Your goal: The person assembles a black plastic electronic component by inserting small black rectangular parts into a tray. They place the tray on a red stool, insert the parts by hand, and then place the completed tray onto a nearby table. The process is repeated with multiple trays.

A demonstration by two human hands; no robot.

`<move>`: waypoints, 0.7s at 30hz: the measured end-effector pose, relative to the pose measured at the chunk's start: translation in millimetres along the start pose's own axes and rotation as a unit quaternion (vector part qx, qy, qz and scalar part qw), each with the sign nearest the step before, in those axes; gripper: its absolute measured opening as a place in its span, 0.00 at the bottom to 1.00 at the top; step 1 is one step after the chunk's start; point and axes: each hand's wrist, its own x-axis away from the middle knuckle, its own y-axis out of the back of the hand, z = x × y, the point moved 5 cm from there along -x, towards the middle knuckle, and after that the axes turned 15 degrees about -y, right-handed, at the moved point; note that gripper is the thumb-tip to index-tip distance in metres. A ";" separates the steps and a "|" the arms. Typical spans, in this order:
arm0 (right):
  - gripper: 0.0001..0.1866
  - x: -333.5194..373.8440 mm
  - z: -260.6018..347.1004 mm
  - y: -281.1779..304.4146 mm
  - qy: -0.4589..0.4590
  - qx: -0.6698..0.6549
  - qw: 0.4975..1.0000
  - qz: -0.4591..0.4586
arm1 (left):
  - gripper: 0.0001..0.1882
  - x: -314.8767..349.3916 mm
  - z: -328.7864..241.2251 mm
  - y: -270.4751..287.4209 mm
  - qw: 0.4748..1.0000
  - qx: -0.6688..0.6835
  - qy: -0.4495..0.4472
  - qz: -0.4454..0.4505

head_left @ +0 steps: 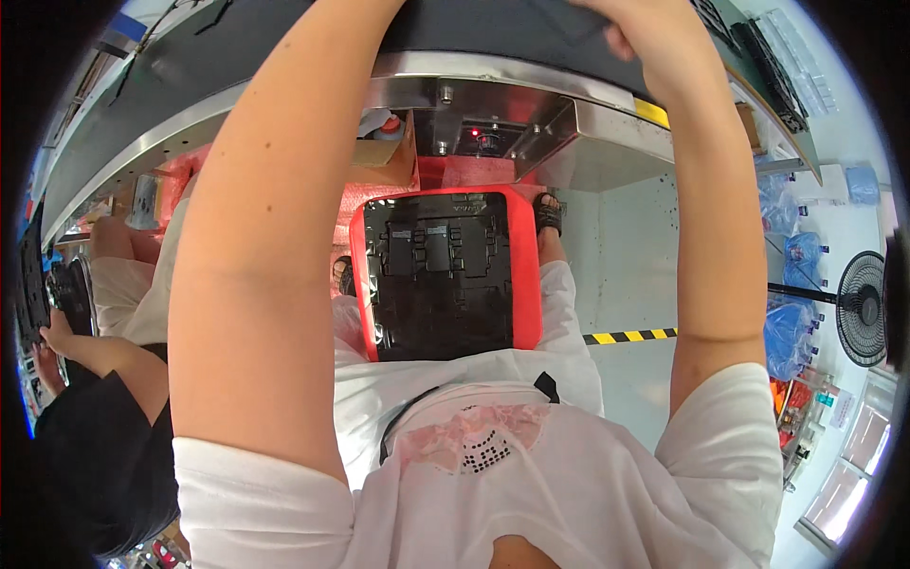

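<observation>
Both my arms reach up over the dark belt-like work surface (502, 30) at the top of the view. My left forearm runs out past the upper edge, so my left hand is out of sight. At the top right, my right hand (654, 38) is over the same surface. Its thumb hangs down a little, while the other fingers are mostly cut off by the edge, so any held thing is hidden. Between my legs, a black molded plastic tray (436, 308) with shallow pockets lies in a red bin (526, 275). Two small dark grey pieces (437, 248) sit in its pockets.
A metal rail (512, 71) edges the surface, with a lit red switch panel (485, 142) below. A cardboard box (387, 156) stands under it. Another person in black (104, 446) works at left. A black fan (861, 308) and blue water bottles (791, 332) are at right.
</observation>
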 end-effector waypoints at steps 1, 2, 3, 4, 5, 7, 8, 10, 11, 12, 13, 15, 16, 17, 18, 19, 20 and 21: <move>0.17 21.4 -9.0 1.2 0.033 -0.012 0.998 0.050 | 0.24 -4.2 -6.7 6.6 1.000 0.016 -0.008 0.013; 0.12 53.4 -9.8 -6.6 0.006 -0.018 0.995 0.096 | 0.24 -6.0 -13.5 6.7 0.999 0.030 -0.016 0.027; 0.11 77.0 -14.9 -14.7 0.017 -0.006 0.991 0.129 | 0.20 -19.3 -9.7 -0.4 0.999 0.017 -0.021 -0.047; 0.11 99.1 -32.7 -29.2 -0.045 -0.060 0.976 0.204 | 0.19 -26.4 -14.8 -4.6 0.997 0.043 -0.060 0.013; 0.13 116.1 -48.7 -42.2 -0.019 -0.074 0.968 0.239 | 0.18 -34.7 -24.7 -0.2 0.990 0.071 -0.102 0.071; 0.13 141.5 -84.2 -79.7 -0.104 -0.054 0.940 0.319 | 0.13 -78.2 -4.8 -39.7 0.979 0.016 -0.202 0.023; 0.13 144.4 -111.9 -93.6 -0.144 -0.079 0.944 0.287 | 0.13 -67.6 -14.4 -35.0 0.975 0.151 -0.151 0.060; 0.14 151.6 -172.2 -133.2 -0.184 -0.118 0.958 0.188 | 0.14 -19.3 -18.7 0.9 0.909 0.396 -0.027 0.127; 0.15 154.3 -198.0 -154.8 -0.184 -0.133 0.966 0.124 | 0.15 -9.9 -4.6 0.6 0.870 0.482 -0.002 0.100; 0.15 158.8 -210.1 -172.2 -0.179 -0.138 0.968 0.108 | 0.14 7.5 2.8 7.3 0.857 0.508 -0.013 0.080; 0.15 162.1 -218.1 -186.6 -0.172 -0.144 0.970 0.090 | 0.14 35.3 8.9 21.1 0.844 0.533 -0.025 0.059; 0.16 166.9 -232.7 -195.6 -0.137 -0.019 0.989 0.050 | 0.14 86.8 11.3 30.3 0.826 0.560 -0.044 0.049; 0.17 168.7 -231.4 -193.1 -0.120 -0.006 0.992 0.025 | 0.15 115.9 15.3 33.3 0.831 0.553 -0.040 0.053; 0.18 172.6 -229.5 -190.1 -0.102 0.009 0.995 0.001 | 0.17 150.3 18.8 35.5 0.829 0.557 -0.034 0.042; 0.19 177.5 -226.4 -187.2 -0.082 0.023 0.996 -0.020 | 0.20 187.4 22.7 36.3 0.828 0.559 -0.024 0.030; 0.20 179.1 -226.7 -186.3 -0.067 0.027 0.997 -0.009 | 0.20 222.7 24.7 28.6 0.807 0.588 0.035 0.046; 0.21 179.9 -228.9 -184.0 -0.051 0.031 0.998 0.002 | 0.21 257.6 25.2 14.2 0.780 0.616 0.093 0.062; 0.21 181.4 -228.7 -182.0 -0.037 0.037 0.999 0.012 | 0.20 291.6 31.1 -14.5 0.782 0.609 0.093 0.097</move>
